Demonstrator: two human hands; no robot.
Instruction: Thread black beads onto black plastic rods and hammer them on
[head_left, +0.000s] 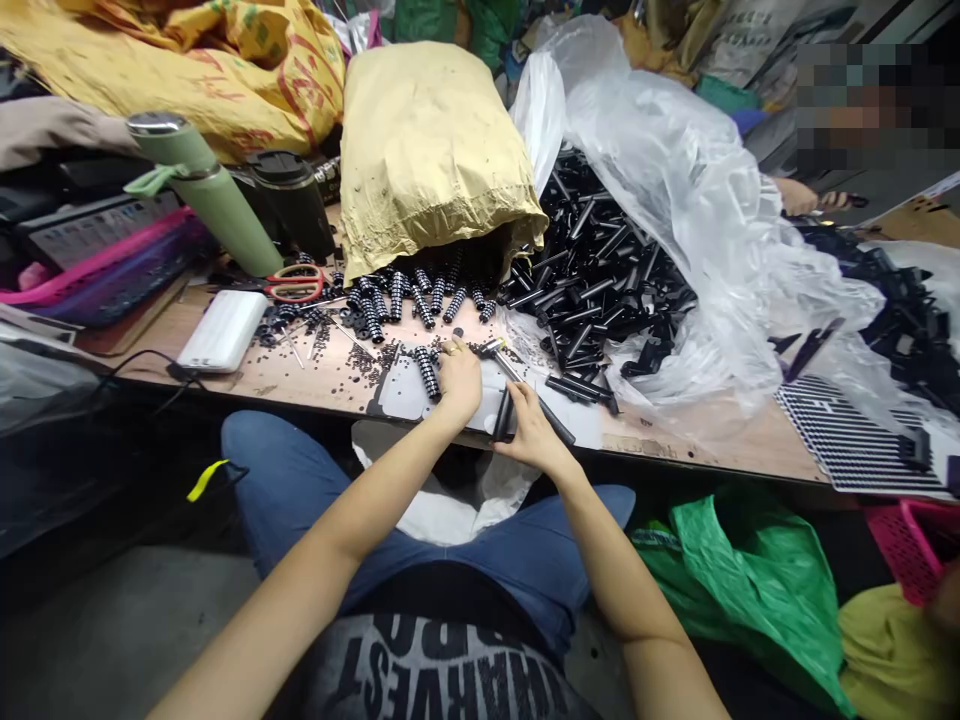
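Cluttered and dim, this workroom: a long wooden table (315,375) runs across the view, stuffed sacks piled behind it, and bags on the floor, a green bag (757,560) at 4 o'clock. At 12 o'clock lies a tan sack (431,150) on its side, its mouth spilling stacks of small black rings (397,295) onto the wood. At 1 o'clock a clear plastic sheet (690,200) holds a big heap of black tubes (600,270), and that heap looks barely dented, so by my read most of the work lies ahead. Now the hands, close together at the table's near edge: the left hand (459,380) is closed, fingertips pinched on something small and shiny that I cannot make out, with one ring stack (428,372) just beside it at 9 o'clock. The right hand (534,430) grips a black tube (501,415), holding it nearly upright over the table edge. A few loose tubes (574,388) lie just beyond that hand at 2 o'clock; whether those are finished pieces I cannot tell. Off at 10 o'clock stand a green flask (206,190) and a dark cup (294,205), with red scissors (296,283) and a white box (223,330) nearer. At far 2 o'clock another person's hand (799,197) rests by more black parts.
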